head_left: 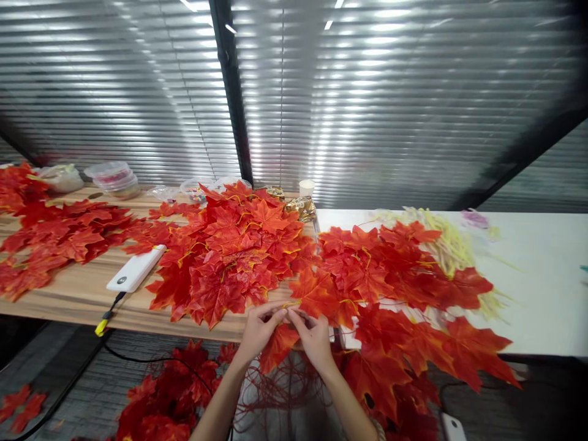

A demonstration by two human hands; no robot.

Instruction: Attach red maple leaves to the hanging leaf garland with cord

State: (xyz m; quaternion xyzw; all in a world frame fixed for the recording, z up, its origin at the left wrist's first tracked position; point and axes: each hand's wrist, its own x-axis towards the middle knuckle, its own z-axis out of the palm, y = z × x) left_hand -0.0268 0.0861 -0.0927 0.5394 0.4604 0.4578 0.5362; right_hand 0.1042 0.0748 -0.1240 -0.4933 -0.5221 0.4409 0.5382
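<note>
My left hand (263, 329) and my right hand (313, 338) meet at the table's front edge, fingertips pinched close together. Between them runs a thin yellow leaf stem (291, 304), and both hands are closed on it. A red-orange artificial maple leaf (315, 293) lies just beyond the fingers. Another maple leaf (278, 349) hangs below the hands, over the edge. Tangled red string (285, 389) dangles beneath; whether the fingers also hold string is too small to tell. A large heap of maple leaves (248, 245) lies close by on the wooden table.
More leaves (399, 275) cover part of the white table (546, 275), beside pale yellow strips (448, 242). On the wooden table (184, 327) lie a white power bank (136, 269) with a black cable, plastic tubs (113, 179) and a paper cup (306, 187). Leaves (169, 392) also lie below.
</note>
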